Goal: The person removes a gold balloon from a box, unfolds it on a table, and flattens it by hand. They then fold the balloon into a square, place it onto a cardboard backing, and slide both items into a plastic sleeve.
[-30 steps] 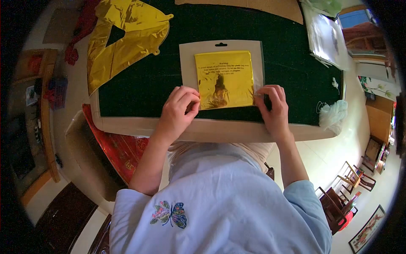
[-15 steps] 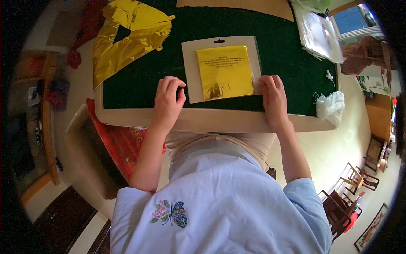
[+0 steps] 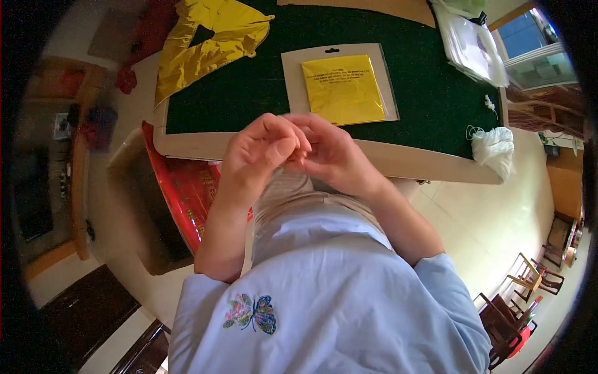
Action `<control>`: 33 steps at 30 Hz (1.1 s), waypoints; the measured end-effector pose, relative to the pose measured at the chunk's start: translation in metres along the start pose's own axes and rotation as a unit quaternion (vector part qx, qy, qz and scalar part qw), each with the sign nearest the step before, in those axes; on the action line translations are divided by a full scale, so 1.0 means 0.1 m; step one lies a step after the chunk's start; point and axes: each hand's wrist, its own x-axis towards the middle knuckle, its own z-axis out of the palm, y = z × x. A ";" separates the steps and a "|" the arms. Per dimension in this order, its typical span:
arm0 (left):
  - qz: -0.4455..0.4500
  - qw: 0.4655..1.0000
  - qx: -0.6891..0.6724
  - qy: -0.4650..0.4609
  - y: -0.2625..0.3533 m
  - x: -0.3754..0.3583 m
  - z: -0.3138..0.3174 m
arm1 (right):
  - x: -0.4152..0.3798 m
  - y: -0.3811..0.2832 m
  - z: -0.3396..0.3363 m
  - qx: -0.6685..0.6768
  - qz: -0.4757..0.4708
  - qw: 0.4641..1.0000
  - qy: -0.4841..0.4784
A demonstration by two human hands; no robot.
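Observation:
In front of the table's near edge my left hand (image 3: 258, 153) and my right hand (image 3: 339, 156) meet, their fingertips touching. Both have curled, closed fingers; whether anything small is pinched between them I cannot make out. Just beyond the right hand lies a flat packet (image 3: 296, 78) with pale card backing, a hang hole and a clear sleeve. A folded gold foil sheet (image 3: 344, 90) with printed black text is on the packet. A large flat gold foil balloon (image 3: 221, 47), with small tabs and a triangular opening, lies at the table's far left.
The table has a dark green top (image 3: 423, 68) and a pale rim. White string (image 3: 493, 149) lies bundled at its right corner. Clear plastic bags (image 3: 470, 47) are at the back right, with cardboard (image 3: 361, 9) at the back. Red material (image 3: 180, 187) is below the left edge.
Both hands have left the packet's sides and come together in front of the table edge. My view has shifted a little, so the table's things appear higher and farther right.

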 end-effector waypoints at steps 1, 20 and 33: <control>0.001 1.000 0.007 -0.012 0.01 -0.02 0.01 | -0.04 0.02 0.01 0.031 0.021 0.999 -0.001; -0.059 0.729 0.682 -0.017 -0.58 2.06 -0.52 | -1.58 -0.30 -1.29 -0.594 0.310 0.742 0.023; 0.001 0.896 0.439 -0.071 0.37 1.66 -0.38 | -1.78 -0.40 -1.53 -0.462 0.421 0.779 0.052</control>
